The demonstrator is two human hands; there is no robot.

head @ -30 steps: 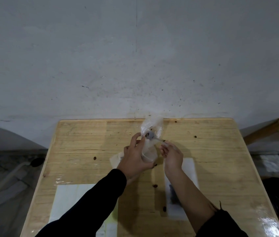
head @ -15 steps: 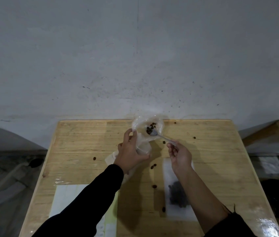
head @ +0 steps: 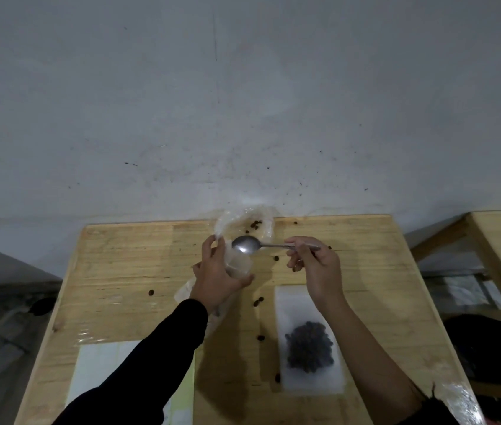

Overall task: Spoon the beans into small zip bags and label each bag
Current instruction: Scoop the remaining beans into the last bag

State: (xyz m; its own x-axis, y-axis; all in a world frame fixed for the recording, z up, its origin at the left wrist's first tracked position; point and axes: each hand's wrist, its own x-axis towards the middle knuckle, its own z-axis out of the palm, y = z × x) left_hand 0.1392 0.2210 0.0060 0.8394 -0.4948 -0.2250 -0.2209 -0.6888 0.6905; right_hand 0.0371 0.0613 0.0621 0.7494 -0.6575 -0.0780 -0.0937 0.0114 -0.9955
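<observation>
Right hand [head: 316, 265] pinches empty spoon [head: 246, 244]; bean pile [head: 310, 346] lies directly below it, lower frame. Left hand [head: 217, 277] grips zip bag [head: 243, 228].

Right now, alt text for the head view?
The left hand grips a clear zip bag holding a few beans, while the right hand pinches an empty metal spoon close by it, above a wooden table. A pile of dark beans lies on a white sheet nearer the person, with stray beans scattered around.
</observation>
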